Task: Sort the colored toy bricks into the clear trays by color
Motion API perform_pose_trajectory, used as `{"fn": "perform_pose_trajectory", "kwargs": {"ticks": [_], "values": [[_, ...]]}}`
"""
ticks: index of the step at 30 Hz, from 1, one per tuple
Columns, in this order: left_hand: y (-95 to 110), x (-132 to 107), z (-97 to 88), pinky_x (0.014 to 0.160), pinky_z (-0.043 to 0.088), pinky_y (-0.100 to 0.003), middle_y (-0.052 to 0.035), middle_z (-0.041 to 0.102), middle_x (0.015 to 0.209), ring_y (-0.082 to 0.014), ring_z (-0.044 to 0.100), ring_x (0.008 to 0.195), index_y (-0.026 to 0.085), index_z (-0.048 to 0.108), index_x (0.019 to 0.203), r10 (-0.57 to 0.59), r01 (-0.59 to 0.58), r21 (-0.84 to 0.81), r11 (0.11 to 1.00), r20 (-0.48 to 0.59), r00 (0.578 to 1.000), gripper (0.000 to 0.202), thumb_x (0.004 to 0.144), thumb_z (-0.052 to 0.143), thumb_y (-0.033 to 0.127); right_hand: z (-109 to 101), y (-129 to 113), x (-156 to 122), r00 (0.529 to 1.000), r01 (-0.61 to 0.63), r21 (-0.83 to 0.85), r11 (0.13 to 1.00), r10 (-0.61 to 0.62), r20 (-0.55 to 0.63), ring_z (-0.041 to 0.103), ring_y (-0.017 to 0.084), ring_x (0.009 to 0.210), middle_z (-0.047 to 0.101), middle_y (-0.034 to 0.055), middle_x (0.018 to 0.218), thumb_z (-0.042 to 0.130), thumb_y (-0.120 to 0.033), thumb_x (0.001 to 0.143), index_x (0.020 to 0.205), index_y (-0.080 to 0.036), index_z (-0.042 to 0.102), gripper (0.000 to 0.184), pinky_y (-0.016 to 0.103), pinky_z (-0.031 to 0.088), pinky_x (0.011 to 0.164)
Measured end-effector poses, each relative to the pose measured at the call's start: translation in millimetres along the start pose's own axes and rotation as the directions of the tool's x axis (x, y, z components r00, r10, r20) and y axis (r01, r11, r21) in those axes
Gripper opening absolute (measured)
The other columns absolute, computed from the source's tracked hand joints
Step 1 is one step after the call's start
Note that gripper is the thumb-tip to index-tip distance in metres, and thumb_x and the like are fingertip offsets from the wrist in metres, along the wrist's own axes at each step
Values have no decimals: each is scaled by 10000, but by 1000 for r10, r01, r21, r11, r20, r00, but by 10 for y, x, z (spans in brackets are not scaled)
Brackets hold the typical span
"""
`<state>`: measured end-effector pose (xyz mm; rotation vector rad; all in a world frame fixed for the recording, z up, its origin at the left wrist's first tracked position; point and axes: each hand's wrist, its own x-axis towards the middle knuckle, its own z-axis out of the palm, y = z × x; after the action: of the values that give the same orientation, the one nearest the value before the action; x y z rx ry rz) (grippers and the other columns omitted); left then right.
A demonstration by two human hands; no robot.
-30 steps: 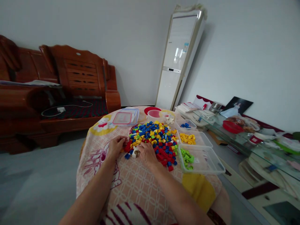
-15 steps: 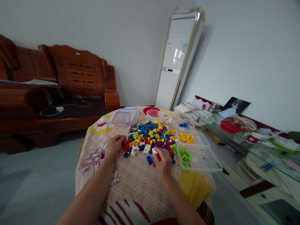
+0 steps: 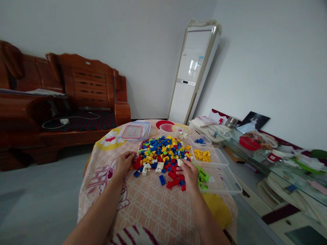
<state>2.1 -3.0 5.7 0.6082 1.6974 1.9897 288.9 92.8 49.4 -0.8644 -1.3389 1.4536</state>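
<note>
A heap of small red, blue, yellow, green and white bricks [image 3: 163, 153] lies on the cloth-covered round table [image 3: 153, 204]. My left hand [image 3: 124, 162] rests with curled fingers at the heap's left edge, touching red bricks. My right hand [image 3: 189, 172] lies at the heap's right edge, fingers pinched on a white brick [image 3: 180, 162], next to loose red bricks [image 3: 173, 180]. Clear trays sit to the right: one with green bricks [image 3: 217, 177], one with yellow bricks [image 3: 204, 154], one with blue bricks [image 3: 200, 140].
Stacked clear lids [image 3: 135, 131] and a red-rimmed bowl [image 3: 166, 127] stand at the table's far side. A wooden sofa [image 3: 63, 102] is on the left, a tall white air conditioner [image 3: 190, 75] behind, and a cluttered glass table [image 3: 268, 153] on the right.
My right hand moved from the heap's near middle to its right edge, by the green tray, and now pinches a white brick. Some bricks got spread toward me. My left hand stayed put.
</note>
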Motion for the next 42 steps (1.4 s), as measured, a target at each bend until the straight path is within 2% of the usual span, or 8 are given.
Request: {"fn": "perform_pose_trajectory", "kwargs": {"ticks": [4, 10, 14, 20, 30, 36, 39, 42], "values": [[8, -8, -5, 573, 505, -257, -30, 666, 647, -141, 594, 560, 151, 653, 753, 5, -5, -14, 1000, 1, 1000, 269, 581, 676, 357, -4, 23, 70, 995, -98, 290, 952, 104, -4, 677, 184, 676, 718, 52, 794, 771, -363, 608, 932, -153, 687, 395, 311, 574, 611], [7, -17, 2, 579, 503, -261, -31, 668, 666, -146, 597, 573, 159, 653, 764, -9, 9, 1, 1000, -7, 1000, 273, 593, 671, 370, 12, 9, 43, 991, -130, 361, 923, 110, 74, 688, 187, 706, 724, 57, 804, 764, -341, 635, 897, -167, 683, 325, 339, 582, 682], [-41, 22, -9, 582, 506, -262, -32, 669, 665, -147, 599, 572, 167, 650, 754, -18, 18, -2, 1000, -5, 1000, 267, 591, 674, 378, -13, 7, -4, 980, -177, 260, 949, 145, 137, 674, 174, 625, 714, 46, 748, 760, -372, 653, 926, -161, 679, 355, 312, 578, 596], [-38, 21, -13, 570, 500, -256, -29, 667, 646, -138, 590, 552, 157, 654, 754, 2, -2, -22, 1000, 2, 1000, 275, 576, 673, 365, -48, -132, 1, 901, -302, -47, 952, 301, 312, 651, 164, 530, 669, 40, 608, 772, -379, 631, 833, -119, 686, 341, 251, 540, 475], [1, -18, -11, 558, 479, -251, -23, 662, 654, -136, 580, 553, 163, 657, 755, 15, -15, 11, 1000, 12, 1000, 295, 595, 674, 410, -54, -250, 764, 967, -216, -141, 966, 232, 108, 607, 177, 446, 618, 36, 517, 732, -282, 592, 666, -131, 632, 196, 298, 534, 406], [-8, -11, -8, 556, 479, -243, -20, 657, 640, -133, 582, 552, 161, 653, 733, -9, 9, -21, 1000, 6, 1000, 290, 569, 684, 398, 86, -555, 1466, 994, 18, -129, 992, -31, -106, 662, 170, 757, 681, 16, 759, 618, -226, 646, 1014, -152, 653, 377, 290, 575, 673], [-26, -2, -11, 530, 464, -232, -11, 649, 622, -128, 572, 536, 165, 650, 733, -15, 15, -32, 999, 2, 1000, 268, 571, 670, 379, 95, -511, 1420, 986, 94, -196, 976, -118, -115, 659, 183, 758, 692, 26, 795, 605, -263, 632, 985, -146, 685, 380, 299, 562, 686], [-33, -1, -13, 528, 465, -234, -12, 652, 622, -129, 572, 532, 168, 652, 736, -17, 17, -40, 999, 8, 1000, 251, 580, 662, 364, 116, -258, 1046, 988, 123, -276, 953, -144, -56, 658, 207, 688, 690, 37, 709, 615, -298, 631, 854, -146, 720, 290, 326, 551, 653]]}}
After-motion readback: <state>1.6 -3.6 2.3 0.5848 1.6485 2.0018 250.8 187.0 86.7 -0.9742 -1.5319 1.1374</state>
